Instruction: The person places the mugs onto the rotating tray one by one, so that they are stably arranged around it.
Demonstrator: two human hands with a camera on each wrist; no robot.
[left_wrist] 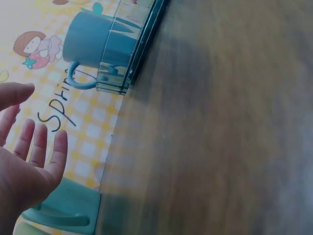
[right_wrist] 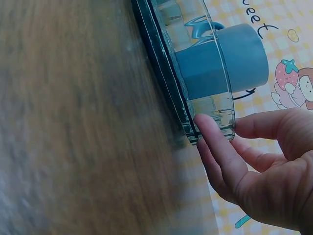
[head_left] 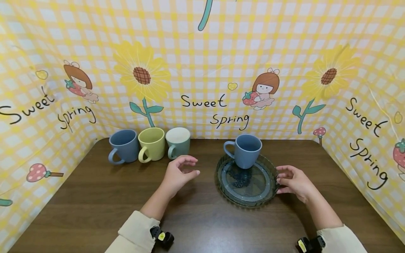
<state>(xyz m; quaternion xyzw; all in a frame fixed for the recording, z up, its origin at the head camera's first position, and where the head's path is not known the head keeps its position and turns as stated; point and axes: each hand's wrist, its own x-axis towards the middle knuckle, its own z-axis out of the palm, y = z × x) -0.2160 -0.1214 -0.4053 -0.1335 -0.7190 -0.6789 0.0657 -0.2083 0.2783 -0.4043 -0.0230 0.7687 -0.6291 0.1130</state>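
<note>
A blue mug (head_left: 246, 153) stands upright toward the back of a round, see-through dark tray (head_left: 243, 203) with a ridged wall. My right hand (head_left: 294, 182) is at the tray's right side, its fingers against the outer wall. In the right wrist view, fairly straight fingertips (right_wrist: 208, 125) overlap the wall near its base, and another finger is by the upper rim. My left hand (head_left: 181, 174) is held over the table left of the tray, apart from it. Its fingers are loosely bent with a gap to the thumb, and nothing is between them.
Along the back left stand a larger blue mug (head_left: 124, 147), a yellow-green mug (head_left: 152, 144) and a teal mug (head_left: 178, 142) with a white inside or top, close together. The brown wooden table (head_left: 126, 196) meets a yellow checked cloth (head_left: 202, 63) at the back and sides.
</note>
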